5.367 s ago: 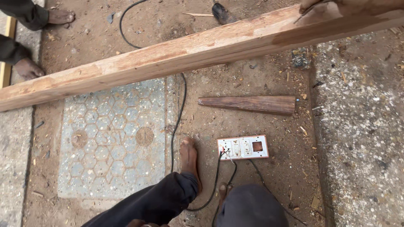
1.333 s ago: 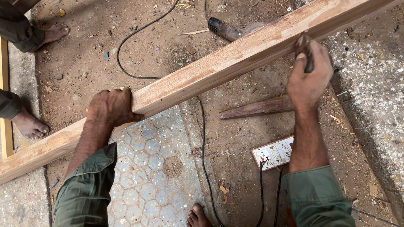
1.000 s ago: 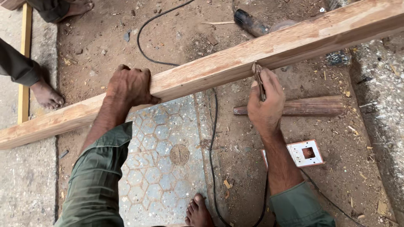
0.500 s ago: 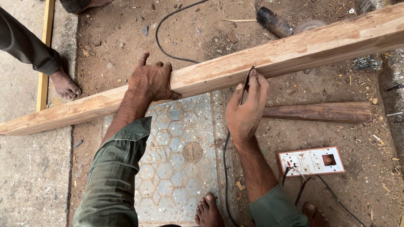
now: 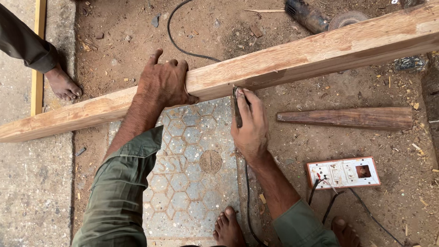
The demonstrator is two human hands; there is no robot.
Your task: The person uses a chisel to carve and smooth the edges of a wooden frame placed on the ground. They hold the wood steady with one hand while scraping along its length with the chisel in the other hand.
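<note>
Beam point(image 5: 292, 59), raised over dirt ground: left hand point(image 5: 164, 82) stays clamped over its top edge; right hand point(image 5: 249, 123), pinching a pencil point(image 5: 237, 107), has slid leftward, tip now at the beam's near face.

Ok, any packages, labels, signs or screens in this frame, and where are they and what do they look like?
No packages, labels, signs or screens show.
Nearest thing: a switchboard, a white rectangular plate with a red-brown rim, flat on the dirt at lower right, black wires running from its left end.
Left hand grips the wooden beam; right hand holds a dark pencil to the beam's side.
</note>
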